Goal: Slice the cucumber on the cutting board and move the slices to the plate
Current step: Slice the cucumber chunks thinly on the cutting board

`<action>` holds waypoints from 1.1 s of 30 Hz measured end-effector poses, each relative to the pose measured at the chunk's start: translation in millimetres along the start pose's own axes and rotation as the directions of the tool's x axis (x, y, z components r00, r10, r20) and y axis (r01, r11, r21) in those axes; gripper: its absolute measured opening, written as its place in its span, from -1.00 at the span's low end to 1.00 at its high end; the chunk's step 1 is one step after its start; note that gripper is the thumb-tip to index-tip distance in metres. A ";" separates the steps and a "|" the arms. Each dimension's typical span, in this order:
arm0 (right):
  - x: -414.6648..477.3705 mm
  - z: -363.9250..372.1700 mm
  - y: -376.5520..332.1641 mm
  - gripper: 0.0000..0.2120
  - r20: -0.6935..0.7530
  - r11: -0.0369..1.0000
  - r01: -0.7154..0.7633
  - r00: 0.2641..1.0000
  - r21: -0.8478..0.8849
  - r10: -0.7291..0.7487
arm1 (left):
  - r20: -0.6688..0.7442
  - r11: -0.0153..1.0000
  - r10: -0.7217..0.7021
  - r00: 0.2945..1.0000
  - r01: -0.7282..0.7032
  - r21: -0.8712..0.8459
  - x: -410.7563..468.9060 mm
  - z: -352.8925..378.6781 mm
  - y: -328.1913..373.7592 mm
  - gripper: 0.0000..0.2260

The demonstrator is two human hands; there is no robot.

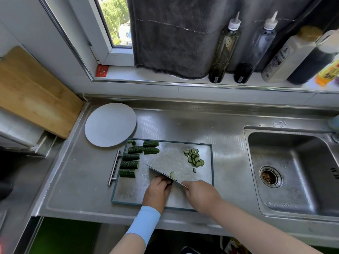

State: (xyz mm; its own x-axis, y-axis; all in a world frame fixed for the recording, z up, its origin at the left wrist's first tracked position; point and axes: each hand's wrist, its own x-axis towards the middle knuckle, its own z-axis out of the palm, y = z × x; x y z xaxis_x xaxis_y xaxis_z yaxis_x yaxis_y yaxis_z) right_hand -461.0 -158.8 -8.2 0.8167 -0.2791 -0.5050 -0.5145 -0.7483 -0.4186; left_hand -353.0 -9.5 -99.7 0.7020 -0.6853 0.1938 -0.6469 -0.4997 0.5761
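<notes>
The left hand (157,191) is curling its fingers down over a cucumber piece (169,182), of which only a dark green sliver is showing beyond the knuckles. The right hand (200,195) is closing in a fist around the handle of the knife (161,174). The handle itself is hidden inside the grip, and the blade is running away toward the upper left, right against the left fingertips.

That closeness is the likeliest source of trouble. The piece looks short, so the holding fingers are getting little room, and a fingertip creeping out past the knuckles could meet the edge. The metal cutting board (183,143) looks slick, so the piece might also skid under a downward push and send the blade off line.

The left hand is lying back upward with its wrist straight, its forearm in a pale blue sleeve (142,226) coming up from below. The bare right forearm is reaching in from the lower right, across the board's near edge.

One thin slice (172,174) is resting against the blade's right face. A loose heap of slices (194,157) is lying toward the board's far right. Several uncut cucumber chunks (129,165) are waiting along its left side. The white plate (110,124) is sitting just beside the board's far left corner, with nothing on it. The sink (293,171) is well apart to the right.
</notes>
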 end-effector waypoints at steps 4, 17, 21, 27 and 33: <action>12.9 -2.4 -6.8 -0.73 0.026 1.000 0.018 1.000 0.008 -0.018 | 0.013 0.999 0.039 0.999 -0.039 0.021 -1.6 -1.6 1.7 -0.80; -18.7 -7.2 5.2 -0.77 -0.044 0.993 0.071 0.996 -0.089 -0.075 | -0.035 1.000 0.026 0.999 -0.025 0.015 -3.8 -2.8 3.5 -0.77; -23.2 -10.7 5.6 -0.80 -0.038 0.993 0.068 0.997 -0.099 -0.072 | -0.034 1.000 0.024 0.999 -0.024 0.005 -4.0 -2.1 2.9 -0.76; -8.3 -7.2 -1.2 -0.89 0.034 0.998 0.008 0.999 -0.065 -0.006 | -0.037 0.999 0.018 0.999 -0.019 -0.025 -3.6 -2.6 2.0 -0.79; 3.0 -2.6 -10.6 -0.83 0.049 0.999 0.004 0.999 -0.054 -0.001 | -0.043 0.999 0.033 0.999 -0.032 0.006 -5.1 -2.1 1.7 -0.78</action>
State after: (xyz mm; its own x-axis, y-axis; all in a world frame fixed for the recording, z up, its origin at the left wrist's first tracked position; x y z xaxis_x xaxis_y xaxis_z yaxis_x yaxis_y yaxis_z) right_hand -452.4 -153.2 -3.3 0.8037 -0.2483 -0.5408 -0.4965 -0.7808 -0.3793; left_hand -357.0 -5.7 -98.0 0.6926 -0.6780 0.2462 -0.6709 -0.4802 0.5651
